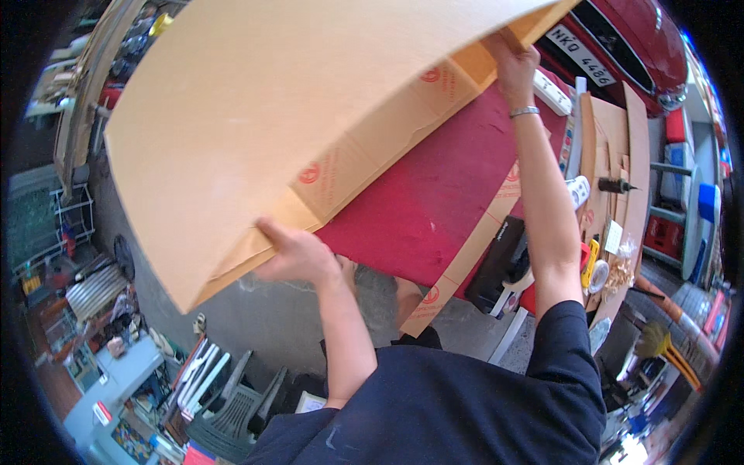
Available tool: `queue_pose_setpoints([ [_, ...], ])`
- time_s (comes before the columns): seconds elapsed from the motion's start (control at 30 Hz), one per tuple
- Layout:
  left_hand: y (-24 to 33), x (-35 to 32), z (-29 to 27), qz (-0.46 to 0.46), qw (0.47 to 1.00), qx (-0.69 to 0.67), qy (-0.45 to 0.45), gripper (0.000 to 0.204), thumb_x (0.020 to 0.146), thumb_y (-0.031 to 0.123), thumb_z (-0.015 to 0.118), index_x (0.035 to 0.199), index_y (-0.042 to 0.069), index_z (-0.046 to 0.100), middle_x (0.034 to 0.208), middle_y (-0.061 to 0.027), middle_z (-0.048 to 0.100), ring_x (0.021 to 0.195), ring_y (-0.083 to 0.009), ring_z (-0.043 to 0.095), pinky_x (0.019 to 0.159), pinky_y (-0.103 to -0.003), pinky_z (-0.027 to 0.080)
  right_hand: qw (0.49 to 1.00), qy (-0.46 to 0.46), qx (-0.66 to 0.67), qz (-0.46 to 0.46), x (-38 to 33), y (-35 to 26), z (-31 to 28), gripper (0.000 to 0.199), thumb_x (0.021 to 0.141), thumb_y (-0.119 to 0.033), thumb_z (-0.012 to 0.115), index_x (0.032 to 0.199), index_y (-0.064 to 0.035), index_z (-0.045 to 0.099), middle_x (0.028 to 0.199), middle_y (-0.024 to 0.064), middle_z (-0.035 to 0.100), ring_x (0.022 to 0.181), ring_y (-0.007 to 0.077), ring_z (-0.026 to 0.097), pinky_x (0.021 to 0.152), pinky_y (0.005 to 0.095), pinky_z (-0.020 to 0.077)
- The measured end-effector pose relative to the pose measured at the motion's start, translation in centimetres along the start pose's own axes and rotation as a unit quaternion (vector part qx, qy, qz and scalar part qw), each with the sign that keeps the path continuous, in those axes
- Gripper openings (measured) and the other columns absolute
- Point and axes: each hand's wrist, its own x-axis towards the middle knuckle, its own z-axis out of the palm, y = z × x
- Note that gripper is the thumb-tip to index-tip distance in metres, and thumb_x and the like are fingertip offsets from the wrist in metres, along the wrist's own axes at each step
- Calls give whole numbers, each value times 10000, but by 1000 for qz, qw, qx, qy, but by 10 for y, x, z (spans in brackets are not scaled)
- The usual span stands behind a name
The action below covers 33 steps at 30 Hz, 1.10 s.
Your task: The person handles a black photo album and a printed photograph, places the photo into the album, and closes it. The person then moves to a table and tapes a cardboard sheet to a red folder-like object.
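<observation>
Both hands hold up a large tan cardboard box panel with a folded side flap, tilted above a table with a dark red cover. At its near lower edge, the fingers of my left hand are wrapped round the rim, thumb on the broad outer face. Higher up at the far right corner, my right hand grips the edge, its fingertips partly hidden by the board. Red print marks the inner flap. A long cardboard strip lies across the table's right part, beside a black case.
A white power strip sits past my right wrist. Cardboard sheets, a tape roll and a yellow cutter lie to the right. A red car stands at the far right. A grey plastic chair is at lower left.
</observation>
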Motion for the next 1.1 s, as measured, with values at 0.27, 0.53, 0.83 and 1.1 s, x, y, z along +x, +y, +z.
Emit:
queue_pose_setpoints([
  [0.27,-37,-4,-44,132,969,66,-198,454,962,169,631,1263,-105,430,1225,-209,576,1081,-253,605,919,-363,502,997,5,-55,52,-15,10,-17,259,877,-63,703,1099,61,658,1060,105,705,932,168,669,838,280,531],
  [0.53,-119,64,-111,147,888,-123,-419,634,1024,450,444,1440,-13,324,1438,-169,435,1361,-265,384,1142,-423,288,922,349,-134,101,-102,-9,-11,423,832,-172,762,1132,56,570,928,90,643,826,185,595,781,310,502],
  [0.83,-201,225,-16,-331,730,-106,-588,648,1007,402,464,1504,33,270,1522,-159,360,1376,-262,388,1152,-420,310,939,55,-294,172,-372,-92,157,305,795,-161,735,1064,-86,615,942,74,593,917,246,553,834,402,399],
  [1.1,-215,232,33,-24,636,2,-771,629,974,399,539,1440,11,374,1413,-165,495,1305,-255,476,1106,-401,369,905,-30,-412,104,-385,-66,185,371,706,-227,803,1019,-126,628,994,21,556,966,223,514,849,385,389],
])
